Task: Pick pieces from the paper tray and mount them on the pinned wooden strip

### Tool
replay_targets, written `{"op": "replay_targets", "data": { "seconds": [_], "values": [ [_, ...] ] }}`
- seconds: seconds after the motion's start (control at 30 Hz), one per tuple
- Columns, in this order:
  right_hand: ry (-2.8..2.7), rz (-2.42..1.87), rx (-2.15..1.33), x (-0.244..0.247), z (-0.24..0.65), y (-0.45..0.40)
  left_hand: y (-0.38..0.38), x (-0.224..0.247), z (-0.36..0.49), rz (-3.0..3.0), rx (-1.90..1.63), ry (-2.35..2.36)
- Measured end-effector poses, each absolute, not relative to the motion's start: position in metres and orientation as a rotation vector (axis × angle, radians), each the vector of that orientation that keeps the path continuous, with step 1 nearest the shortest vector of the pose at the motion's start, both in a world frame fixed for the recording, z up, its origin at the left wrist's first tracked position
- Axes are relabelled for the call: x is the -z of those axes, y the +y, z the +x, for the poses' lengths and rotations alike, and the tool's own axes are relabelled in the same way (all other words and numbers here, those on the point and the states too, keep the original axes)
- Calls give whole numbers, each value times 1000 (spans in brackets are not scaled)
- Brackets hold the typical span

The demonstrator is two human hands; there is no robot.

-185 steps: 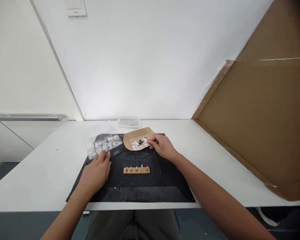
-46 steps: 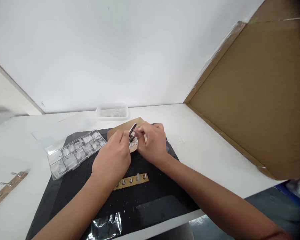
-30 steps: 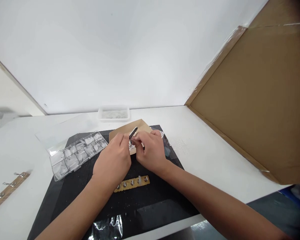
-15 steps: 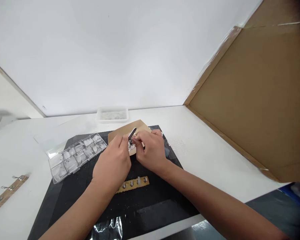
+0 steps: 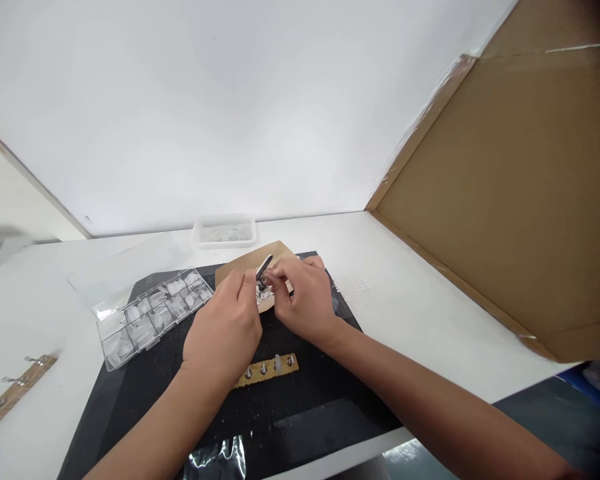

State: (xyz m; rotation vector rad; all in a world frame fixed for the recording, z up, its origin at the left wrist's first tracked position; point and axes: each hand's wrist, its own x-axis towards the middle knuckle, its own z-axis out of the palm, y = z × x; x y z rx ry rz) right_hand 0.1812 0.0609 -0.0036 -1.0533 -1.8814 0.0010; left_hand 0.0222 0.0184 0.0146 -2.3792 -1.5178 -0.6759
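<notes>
Over a brown paper piece (image 5: 275, 251) that holds small white scraps (image 5: 265, 297), both hands work close together. My left hand (image 5: 230, 310) is closed, its thumb and forefinger pinching a slim black strip with a white edge (image 5: 265, 265) that points up to the right. Just right of it, the bent fingers of my right hand (image 5: 304, 293) pinch close by the strip; whatever lies between them is too small to make out. Nearer me, a gold bar (image 5: 267, 373) carries several metal pegs, and a clear nail tip (image 5: 278, 363) stands on it.
An open clear compartment box (image 5: 153, 317) of nail tips lies to the left. Behind stands a white translucent tub (image 5: 224, 233). A wooden bar with metal clips (image 5: 23, 387) is at far left. A black mat (image 5: 325, 400) covers the front; a cardboard panel (image 5: 505, 187) rises at right.
My right hand's fingers have shifted very slightly around the strip. The left hand keeps its hold, and the view has moved a little.
</notes>
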Motion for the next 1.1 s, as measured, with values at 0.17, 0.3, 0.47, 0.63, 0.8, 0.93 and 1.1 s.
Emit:
{"op": "replay_targets", "data": {
  "seconds": [0.17, 0.3, 0.47, 0.63, 0.8, 0.93, 1.1],
  "values": [
    [-1801, -994, -129, 1, 184, 54, 20, -4, 21, -2289, 739, -1535],
    [-1732, -982, -224, 4, 190, 52, 24, 3, 17, -2247, 765, -1542],
    [-1631, -962, -425, 8, 198, 50, 19, -16, 9, -2326, 662, -1701],
    [-1456, -862, -799, 5, 203, 47, -11, -35, -34, -2363, 446, -1857],
    [-1376, -790, -997, 0, 207, 47, -41, -12, -92, -2360, 226, -2138],
    [-1378, -768, -1050, -3, 209, 44, -48, 6, -101, -2329, 193, -2220],
    [-1479, -807, -946, -2, 211, 40, -45, 10, -86, -2271, 232, -1996]
  ]
}}
